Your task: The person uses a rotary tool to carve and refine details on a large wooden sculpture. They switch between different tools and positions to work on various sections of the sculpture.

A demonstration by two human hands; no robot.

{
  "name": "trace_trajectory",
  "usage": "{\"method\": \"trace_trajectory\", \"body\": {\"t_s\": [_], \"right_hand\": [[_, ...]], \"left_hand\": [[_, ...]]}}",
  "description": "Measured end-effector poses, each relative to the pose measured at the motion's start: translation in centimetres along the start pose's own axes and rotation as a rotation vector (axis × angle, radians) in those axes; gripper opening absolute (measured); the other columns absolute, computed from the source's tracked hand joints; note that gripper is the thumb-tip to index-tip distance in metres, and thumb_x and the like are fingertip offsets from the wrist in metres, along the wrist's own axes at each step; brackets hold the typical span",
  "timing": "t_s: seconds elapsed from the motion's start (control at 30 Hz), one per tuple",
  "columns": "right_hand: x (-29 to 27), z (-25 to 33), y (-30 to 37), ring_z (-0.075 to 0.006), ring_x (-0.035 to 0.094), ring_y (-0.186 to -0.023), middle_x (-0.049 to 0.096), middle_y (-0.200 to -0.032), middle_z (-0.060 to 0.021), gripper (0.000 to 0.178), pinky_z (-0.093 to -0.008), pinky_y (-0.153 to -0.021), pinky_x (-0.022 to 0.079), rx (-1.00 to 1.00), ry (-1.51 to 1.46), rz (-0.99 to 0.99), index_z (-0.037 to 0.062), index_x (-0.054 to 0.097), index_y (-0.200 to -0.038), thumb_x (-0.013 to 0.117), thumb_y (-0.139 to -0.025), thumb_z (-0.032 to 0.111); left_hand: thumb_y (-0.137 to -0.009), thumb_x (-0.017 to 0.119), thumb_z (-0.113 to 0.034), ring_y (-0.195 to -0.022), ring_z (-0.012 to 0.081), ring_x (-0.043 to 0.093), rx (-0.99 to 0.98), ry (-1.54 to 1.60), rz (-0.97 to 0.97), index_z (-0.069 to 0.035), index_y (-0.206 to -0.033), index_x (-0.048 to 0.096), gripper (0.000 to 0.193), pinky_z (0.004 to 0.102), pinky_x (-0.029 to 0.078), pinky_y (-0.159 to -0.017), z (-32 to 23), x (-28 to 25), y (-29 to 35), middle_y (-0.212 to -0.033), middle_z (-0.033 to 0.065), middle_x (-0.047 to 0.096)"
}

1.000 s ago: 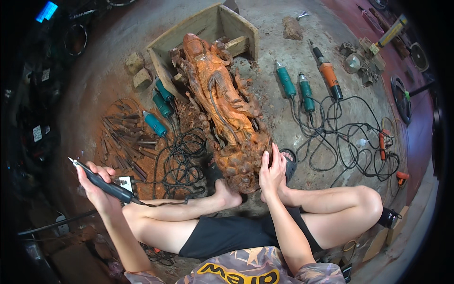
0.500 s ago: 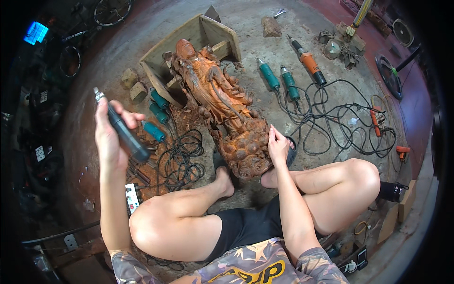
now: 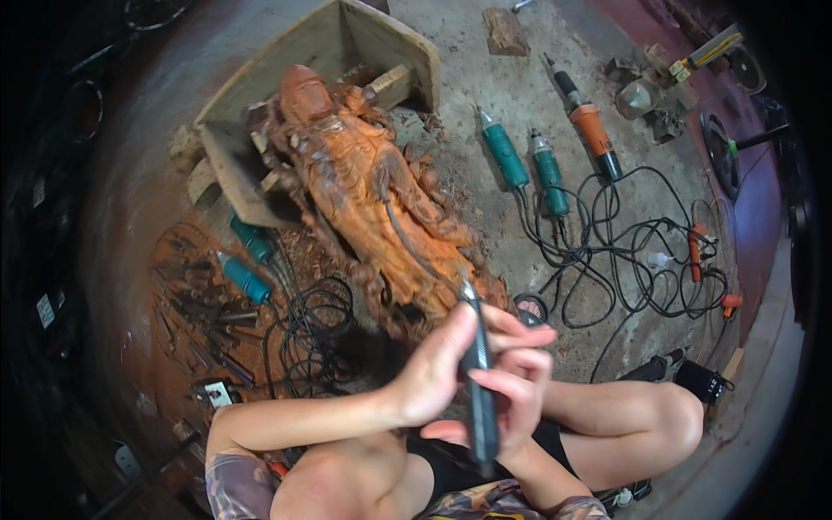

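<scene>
Both hands are on a black pen-shaped rotary tool (image 3: pixel 482 381) with a silver tip, held over my lap, its tip pointing away from me. My left hand (image 3: pixel 431 364) grips its upper body, with the thumb along the side. Curled around the lower part are the fingers of my right hand (image 3: pixel 517 394). Just beyond the tip lies a carved reddish-brown wooden statue (image 3: pixel 373 186), its head leaning into a wooden box-like stand. The hands cover the statue's near end. Whether the tip touches the wood, I cannot tell.
The wooden stand (image 3: pixel 251 91) is at the back. Green rotary grinders (image 3: pixel 503 156) and an orange-black one (image 3: pixel 594 134) lie at right among tangled black cords (image 3: pixel 576 238). At left are teal grinders (image 3: pixel 245 279), more cords and chisel-like tools (image 3: pixel 195 303). A wood block (image 3: pixel 507 32) sits far off.
My left hand has brought the rotary tool from the far left to the middle. My right hand has left the statue's near end and closed on the tool. The view has shifted.
</scene>
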State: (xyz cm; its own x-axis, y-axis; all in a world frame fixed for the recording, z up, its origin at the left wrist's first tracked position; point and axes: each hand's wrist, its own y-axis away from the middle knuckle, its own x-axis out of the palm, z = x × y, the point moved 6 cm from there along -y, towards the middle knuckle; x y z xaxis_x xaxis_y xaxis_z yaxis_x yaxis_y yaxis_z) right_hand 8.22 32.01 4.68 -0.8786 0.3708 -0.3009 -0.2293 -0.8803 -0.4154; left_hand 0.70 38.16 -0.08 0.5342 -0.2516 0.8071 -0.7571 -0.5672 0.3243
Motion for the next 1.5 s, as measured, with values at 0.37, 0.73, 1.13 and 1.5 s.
{"method": "trace_trajectory", "body": {"t_s": [0.37, 0.73, 1.13, 1.5], "right_hand": [[5.6, -5.2, -4.5, -0.0472, 0.066, -0.111, 0.061, -0.122, -0.0373, 0.048, -0.0461, -0.091, 0.056, 0.234, -0.066, 0.034, -0.0119, 0.062, -0.121, 0.072, -0.083, 0.015], [8.5, -6.6, -5.4, -0.0468, 0.064, -0.115, 0.060, -0.123, -0.0384, 0.053, -0.0490, -0.099, 0.052, 0.100, 0.075, 0.066, -0.0140, 0.057, -0.125, 0.067, -0.086, 0.021], [8.3, -5.8, -7.0, -0.0461, 0.065, -0.114, 0.061, -0.123, -0.0370, 0.049, -0.0464, -0.097, 0.053, 0.249, 0.029, 0.113, -0.0137, 0.060, -0.123, 0.068, -0.084, 0.016], [8.5, -5.8, -7.8, -0.0444, 0.065, -0.113, 0.061, -0.125, -0.0343, 0.049, -0.0439, -0.095, 0.055, 0.267, -0.024, 0.045, -0.0125, 0.063, -0.122, 0.072, -0.076, 0.002]], "left_hand": [[-0.106, 0.030, -0.053, -0.150, 0.0366, 0.024, -0.178, -0.351, 0.285, 0.005, -0.134, 0.053, 0.069, 0.0526, 0.021, -0.120, -4.9, -7.4, -3.8, -0.151, 0.0257, 0.042], [-0.107, 0.024, -0.050, -0.145, 0.0422, 0.032, -0.095, -0.216, 0.114, 0.009, -0.128, 0.055, 0.070, 0.0532, 0.022, -0.120, -6.5, -8.7, -3.6, -0.134, 0.0316, 0.056], [-0.106, 0.021, -0.051, -0.142, 0.0457, 0.036, -0.121, -0.300, 0.115, 0.010, -0.128, 0.055, 0.073, 0.0554, 0.030, -0.116, -6.1, -9.1, -3.4, -0.133, 0.0317, 0.056], [-0.109, 0.020, -0.046, -0.138, 0.0376, 0.044, -0.097, -0.268, 0.090, 0.009, -0.126, 0.057, 0.069, 0.0483, 0.032, -0.117, -6.6, -9.3, -3.9, -0.132, 0.0265, 0.059]]}}
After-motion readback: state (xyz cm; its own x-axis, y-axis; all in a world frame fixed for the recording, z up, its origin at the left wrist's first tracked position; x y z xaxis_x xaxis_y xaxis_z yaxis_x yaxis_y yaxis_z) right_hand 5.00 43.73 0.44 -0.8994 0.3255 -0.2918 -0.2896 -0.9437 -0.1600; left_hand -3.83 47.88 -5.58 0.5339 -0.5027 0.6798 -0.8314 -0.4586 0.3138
